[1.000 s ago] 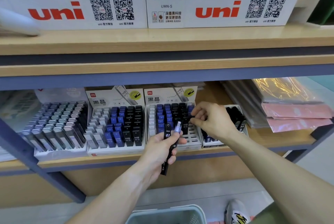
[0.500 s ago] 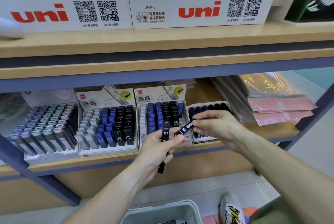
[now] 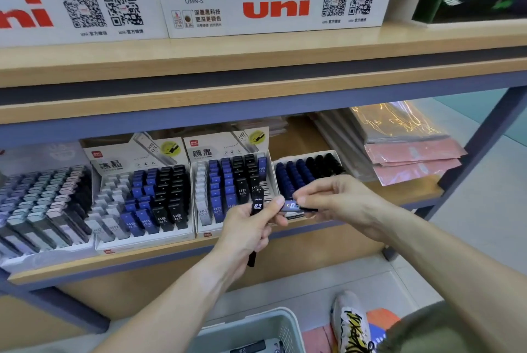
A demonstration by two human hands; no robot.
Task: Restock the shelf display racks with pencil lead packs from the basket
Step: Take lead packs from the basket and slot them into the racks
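My left hand (image 3: pixel 251 227) grips a black pencil lead pack (image 3: pixel 257 204) marked 0.3, upright, in front of the lower shelf. My right hand (image 3: pixel 339 201) pinches a blue lead pack (image 3: pixel 292 206) lying sideways, its left end touching my left thumb. Behind my hands stands a white display rack (image 3: pixel 271 150) with blue and black HB 0.5 packs, and to its right a lower tray (image 3: pixel 308 170) of blue and black packs. A second rack (image 3: pixel 142 196) stands further left. The pale basket (image 3: pixel 273 321) sits on the floor below, with dark packs inside.
A tray of grey and pastel lead cases (image 3: pixel 40 204) fills the shelf's far left. Pink and clear plastic-wrapped packets (image 3: pixel 410 159) lie at the right of the shelf. White uni display boxes (image 3: pixel 273 2) stand on the upper shelf. A shoe (image 3: pixel 350 321) is beside the basket.
My right hand came back from the rack toward my left hand and now pinches a blue pack there. The view shifted right and closer to the shelf.
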